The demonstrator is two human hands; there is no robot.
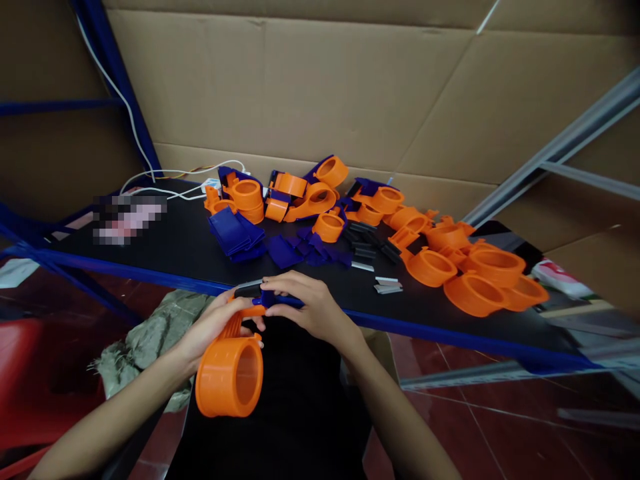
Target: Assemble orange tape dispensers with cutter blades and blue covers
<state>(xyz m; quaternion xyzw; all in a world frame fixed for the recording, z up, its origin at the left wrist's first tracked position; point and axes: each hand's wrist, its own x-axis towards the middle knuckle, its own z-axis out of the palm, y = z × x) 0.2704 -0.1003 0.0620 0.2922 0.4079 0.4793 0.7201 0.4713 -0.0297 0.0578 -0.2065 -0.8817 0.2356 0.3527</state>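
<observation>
Head view looks down on a black table (190,250) with a blue front edge, backed by cardboard sheets (310,87) that close off the far side. Its near-left part lies bare, while the middle and right are crowded: a heap of orange dispenser bodies (470,267) to the right, more orange parts (300,190) at the back, blue plates (235,233) in the centre, small metal blades (387,285) near the front edge. Below the edge, over the lap, there is open room on both sides of the arms.

An orange tape dispenser (230,373) is held just in front of the table edge. Its ring end hangs lowest, its opening facing right and toward the camera; its long axis runs up from the ring to the handle at the fingers. The left hand (210,327) is closed around the handle above the ring. The right hand (313,303) pinches a blue piece (280,300) at the dispenser's top end, fingertips meeting the left hand's.
</observation>
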